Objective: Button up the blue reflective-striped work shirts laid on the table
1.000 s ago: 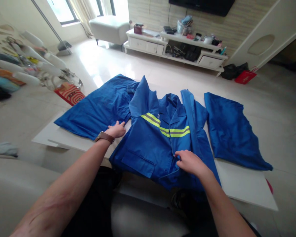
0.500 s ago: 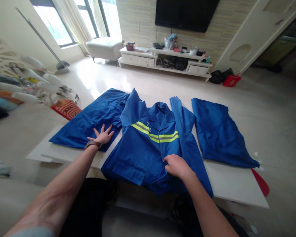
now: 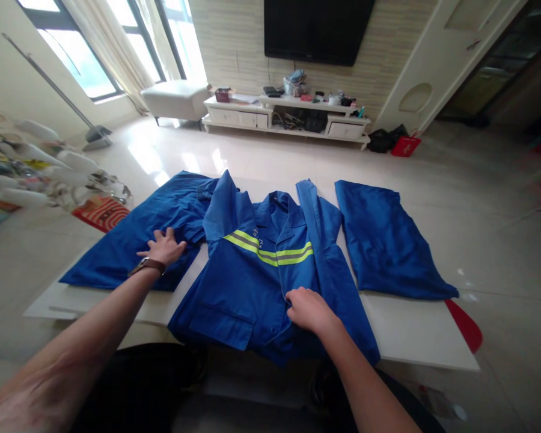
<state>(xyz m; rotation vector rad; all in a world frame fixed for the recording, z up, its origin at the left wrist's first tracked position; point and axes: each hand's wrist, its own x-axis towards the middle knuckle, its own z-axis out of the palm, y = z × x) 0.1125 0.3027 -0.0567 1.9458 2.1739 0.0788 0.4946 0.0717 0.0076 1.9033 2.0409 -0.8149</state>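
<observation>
A blue work jacket (image 3: 234, 282) with a yellow and grey reflective stripe lies front up on a white table (image 3: 415, 331), its lower end hanging over the near edge. My right hand (image 3: 309, 308) is closed on the jacket's front edge, below the stripe. On the left lies a blue cloth garment (image 3: 112, 246); my left hand (image 3: 163, 248), with a watch at the wrist, is over it with fingers spread, holding nothing. Another folded blue garment (image 3: 383, 240) lies to the right of the jacket.
Beyond the table, a low white cabinet (image 3: 234, 117) stands under a television (image 3: 318, 30). A white bench (image 3: 175, 103) is by the windows. At the left are a patterned red bag (image 3: 100, 212) and a rack. A red seat edge (image 3: 464, 325) shows at the right.
The camera view has shifted, so the room and table appear moved left. My left hand's fingers have drawn in slightly. My right hand keeps its grip on the jacket edge.
</observation>
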